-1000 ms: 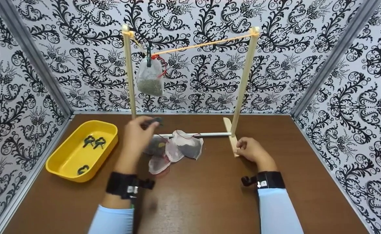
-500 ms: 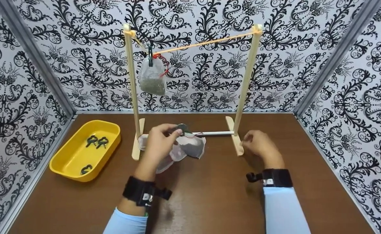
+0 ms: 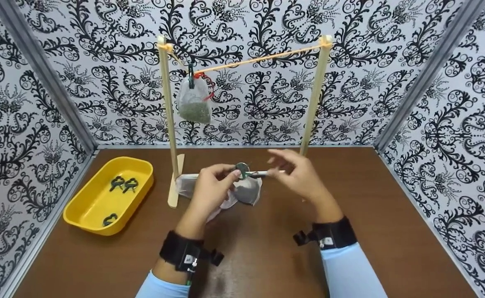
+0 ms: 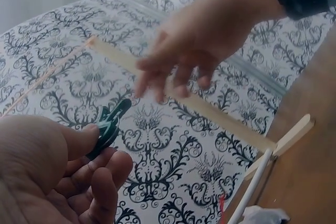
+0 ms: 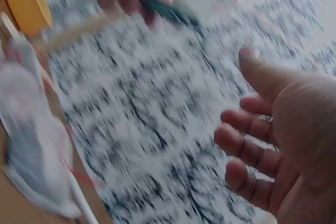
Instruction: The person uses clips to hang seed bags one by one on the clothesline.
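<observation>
left hand (image 3: 211, 187): pinches a dark green clip (image 3: 242, 170) between thumb and index finger, the other fingers loosely curled. a second ago this hand is over by the left post (image 3: 168, 107); now it sits further right, toward the other hand.
right hand (image 3: 297, 173): fingers apart and holding nothing, just to the right of the pinched clip and not touching it. in both earlier frames it is down at the stand's right foot (image 4: 295, 134); now it is up and inward, and in the head view it hides that foot.
loose pouches (image 3: 248, 191): sheer white, lying in a pile below the left hand, which covers part of them; a second ago more of the pile shows.
white crossbar (image 4: 253, 186): low on the stand, running behind both hands.
hanging pouch (image 3: 195, 103): beyond the left hand and above it, a grey-green fill in its lower part, a red string at its top, held by another dark clip (image 3: 191, 78) to the orange cord (image 3: 259, 60); unchanged from the earlier frames.
yellow tray (image 3: 101, 203): to the left of the left hand, with three dark clips in it, the same as a second ago.
</observation>
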